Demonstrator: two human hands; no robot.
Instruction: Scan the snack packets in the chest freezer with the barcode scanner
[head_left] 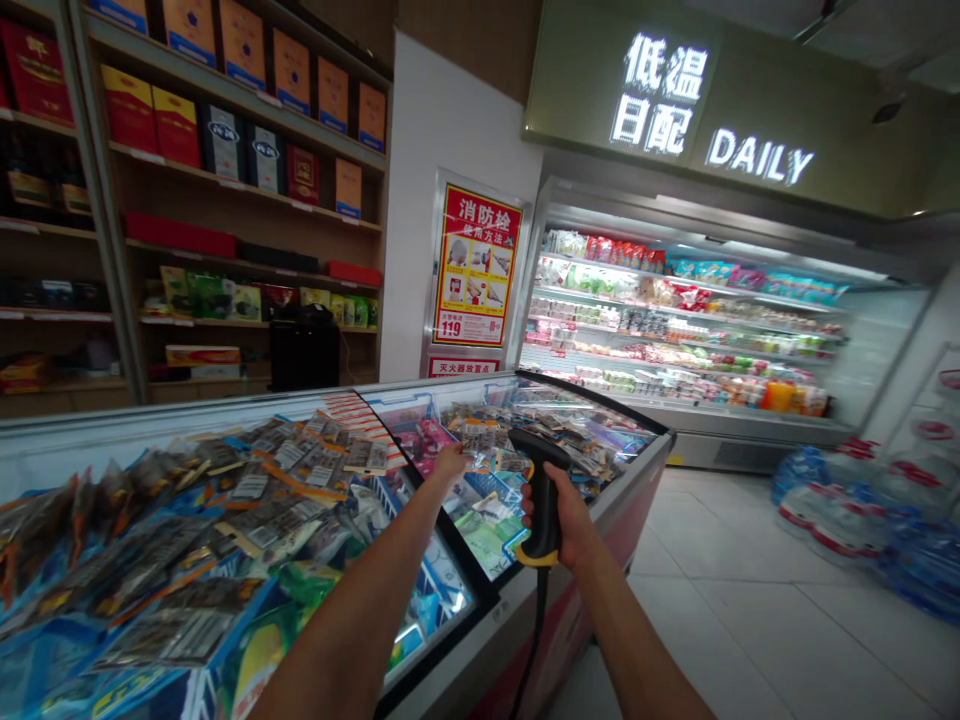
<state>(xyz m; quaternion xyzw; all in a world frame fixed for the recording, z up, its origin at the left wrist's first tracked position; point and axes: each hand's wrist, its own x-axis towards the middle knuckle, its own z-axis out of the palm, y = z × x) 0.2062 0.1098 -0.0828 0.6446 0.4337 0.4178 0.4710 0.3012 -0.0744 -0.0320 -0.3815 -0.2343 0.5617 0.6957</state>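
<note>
Standing beside the chest freezer (600, 480), I note the right hand (564, 520) wrapped tightly round the grip of a black handheld scanner (541, 490), whose head tips forward over the freezer's glass lid and whose cable (534, 630) hangs down from the yellow-trimmed base. Left hand (450, 462) is stretched out over the same glass, fingers closed on a small clear packet (478, 440) held up just in front of the scanner head. Judged handling: the packet looks light, thin and crinkly, likely to flex and glare under the lights, so pinching it at one edge, as here, keeps its printed face open; the scanner looks rigid and moderately light, best held by its moulded grip. Sloping glass beneath both hands looks slick and would not hold a dropped packet in place. Towards the near end of the freezer, loose bagged goods (187, 560) lie heaped on the lid, leaving little bare surface. Beyond the freezer's far corner the tiled floor (750, 600) is open, with bundled water bottles (862, 520) further off and an open chiller (690, 340) behind.
</note>
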